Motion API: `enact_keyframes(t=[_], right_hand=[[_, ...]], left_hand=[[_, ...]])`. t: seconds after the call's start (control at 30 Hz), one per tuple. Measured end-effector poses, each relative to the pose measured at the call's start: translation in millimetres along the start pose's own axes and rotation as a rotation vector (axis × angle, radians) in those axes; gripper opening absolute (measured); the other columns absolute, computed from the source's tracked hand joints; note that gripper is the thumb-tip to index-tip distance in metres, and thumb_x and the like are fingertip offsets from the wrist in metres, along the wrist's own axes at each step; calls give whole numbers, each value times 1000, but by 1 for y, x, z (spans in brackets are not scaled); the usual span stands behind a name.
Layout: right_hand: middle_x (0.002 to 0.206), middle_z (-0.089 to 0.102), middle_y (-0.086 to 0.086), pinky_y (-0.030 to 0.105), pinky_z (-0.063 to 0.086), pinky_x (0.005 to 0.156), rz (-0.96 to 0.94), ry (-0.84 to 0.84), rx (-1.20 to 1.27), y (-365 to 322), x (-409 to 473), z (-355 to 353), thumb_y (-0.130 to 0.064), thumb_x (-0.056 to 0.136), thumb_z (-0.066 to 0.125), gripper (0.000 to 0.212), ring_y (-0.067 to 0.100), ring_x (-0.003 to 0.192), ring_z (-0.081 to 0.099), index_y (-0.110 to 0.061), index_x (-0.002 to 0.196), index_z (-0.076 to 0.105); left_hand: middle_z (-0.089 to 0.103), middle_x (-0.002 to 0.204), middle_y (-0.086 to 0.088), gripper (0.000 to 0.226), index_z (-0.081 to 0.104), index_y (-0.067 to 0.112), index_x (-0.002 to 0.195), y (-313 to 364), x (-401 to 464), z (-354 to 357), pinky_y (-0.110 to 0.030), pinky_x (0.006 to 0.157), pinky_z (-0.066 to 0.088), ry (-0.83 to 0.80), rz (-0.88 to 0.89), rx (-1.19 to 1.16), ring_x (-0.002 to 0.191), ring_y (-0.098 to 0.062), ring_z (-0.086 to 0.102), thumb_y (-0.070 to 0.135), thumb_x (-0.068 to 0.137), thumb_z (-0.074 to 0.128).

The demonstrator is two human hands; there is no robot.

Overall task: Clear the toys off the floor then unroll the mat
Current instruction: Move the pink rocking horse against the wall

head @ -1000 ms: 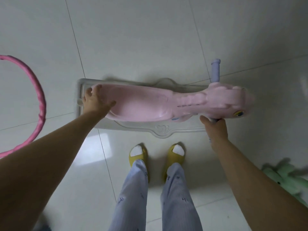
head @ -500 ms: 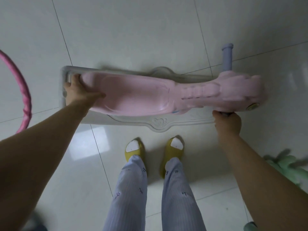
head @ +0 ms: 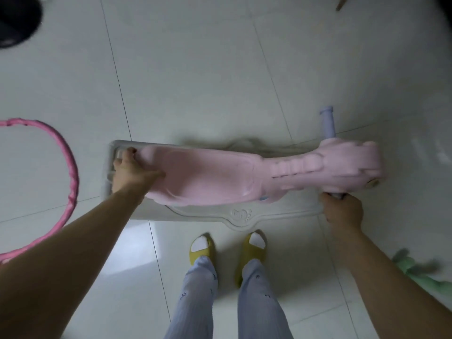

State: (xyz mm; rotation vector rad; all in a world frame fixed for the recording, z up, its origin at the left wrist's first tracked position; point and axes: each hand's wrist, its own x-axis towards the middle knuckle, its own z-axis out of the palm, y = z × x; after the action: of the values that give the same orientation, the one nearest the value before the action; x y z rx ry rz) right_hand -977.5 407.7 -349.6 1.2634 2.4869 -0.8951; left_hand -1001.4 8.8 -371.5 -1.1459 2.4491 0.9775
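Pale tiled floor | left hand gripped rocking horse seat back at centre left | right hand gripped its handle, centre right | judged: lift level, clear of hoop.

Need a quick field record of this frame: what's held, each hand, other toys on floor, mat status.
held item: pink rocking horse on a white rocker base
left hand: left hand grips the rear end of the seat
right hand: right hand curled round the near lavender handle; far handle free
other toys: pink hoop on floor to the left; green plush toy on floor to the right, blurred
mat: not in view
person: stands behind the horse in yellow slippers
floor: pale tiles
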Motion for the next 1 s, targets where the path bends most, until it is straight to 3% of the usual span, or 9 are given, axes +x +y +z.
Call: enact_keyframes(t=[0.13, 0.27, 0.43, 0.57, 0.77, 0.87, 1.0], right_hand=[[84, 62, 25, 32, 34, 64, -64, 41, 11, -52, -14, -42, -25, 80, 56, 19, 38, 77, 56, -7, 75, 61], [72, 50, 15, 33, 31, 64, -106, 89, 65, -96, -18, -77, -17, 80, 55, 28, 27, 68, 39, -10, 56, 45], [69, 50, 15, 32, 37, 62, -140, 130, 119, -145, -2, -108, -21, 78, 58, 19, 28, 67, 47, -9, 63, 54], [74, 53, 14, 33, 39, 66, -166, 124, 162, -184, 38, -121, -23, 77, 58, 16, 27, 70, 49, -8, 72, 59], [84, 59, 22, 32, 35, 67, -214, 83, 141, -252, 116, -141, -29, 83, 55, 22, 36, 75, 52, -10, 72, 57], [96, 65, 23, 31, 35, 68, -241, 66, 109, -285, 149, -151, -32, 84, 56, 23, 33, 74, 51, -10, 78, 62], [94, 66, 24, 30, 36, 66, -264, 49, 102, -326, 188, -159, -32, 80, 60, 21, 30, 69, 47, -11, 75, 61]], left_hand=[[44, 126, -11, 81, 41, 23, 125, 34, -16, -47, -49, 93, 47, 15, 10, -69, 109, -37, 51, 26, 54, 81], [45, 125, -11, 78, 43, 21, 122, 74, -28, -87, -45, 91, 47, 41, 67, -130, 107, -36, 52, 26, 54, 81], [47, 128, -8, 85, 42, 24, 126, 135, -21, -120, -44, 86, 49, 65, 137, -154, 109, -35, 52, 31, 51, 80], [49, 126, -8, 83, 43, 24, 125, 192, -5, -123, -40, 80, 49, 85, 182, -168, 107, -35, 54, 31, 51, 80], [49, 123, -7, 79, 45, 23, 120, 278, 18, -107, -43, 90, 49, 128, 155, -208, 105, -33, 55, 28, 49, 80], [49, 124, -8, 80, 45, 21, 122, 311, 30, -99, -45, 92, 48, 140, 128, -224, 106, -33, 55, 25, 50, 81], [46, 128, -10, 79, 44, 19, 124, 351, 45, -94, -48, 94, 47, 169, 99, -227, 109, -35, 53, 24, 54, 80]])
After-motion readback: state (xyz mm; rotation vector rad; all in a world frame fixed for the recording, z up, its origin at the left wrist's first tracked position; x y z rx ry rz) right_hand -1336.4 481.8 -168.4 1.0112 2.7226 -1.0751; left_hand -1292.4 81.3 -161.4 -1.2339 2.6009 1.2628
